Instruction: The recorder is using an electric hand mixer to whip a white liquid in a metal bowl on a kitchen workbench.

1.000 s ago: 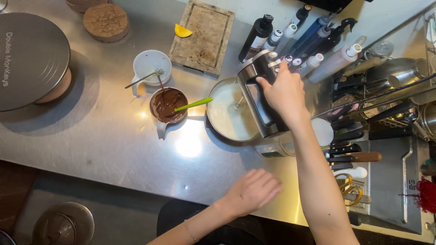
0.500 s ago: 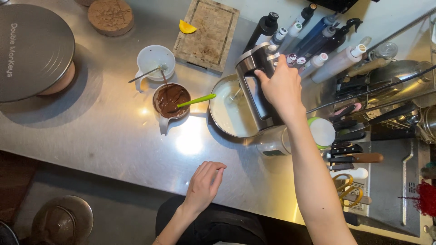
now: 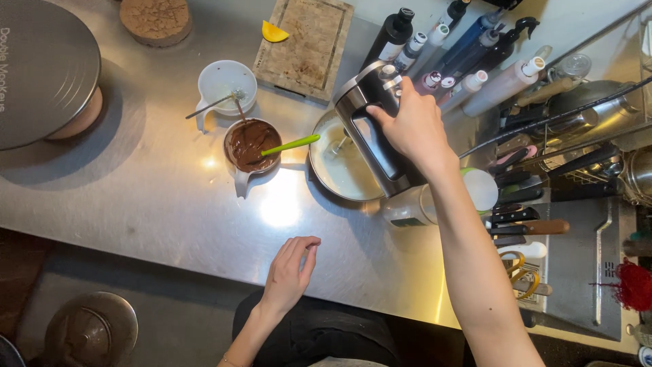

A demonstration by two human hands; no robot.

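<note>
Head view: right hand [image 3: 411, 129] grips glossy steel mixer [image 3: 370, 126].

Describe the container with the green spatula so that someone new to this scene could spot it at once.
On the steel counter, look just left of the pale mixing bowl. The small white cup there holds brown batter, unlike the empty white cup behind it.

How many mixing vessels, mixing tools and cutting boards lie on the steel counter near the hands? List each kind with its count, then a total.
Vessels: 3 – white cup, chocolate cup, batter bowl
Mixing tools: 2 – hand mixer in the right hand, green spatula
Cutting boards: 1 – wooden board
Total: 6
</note>
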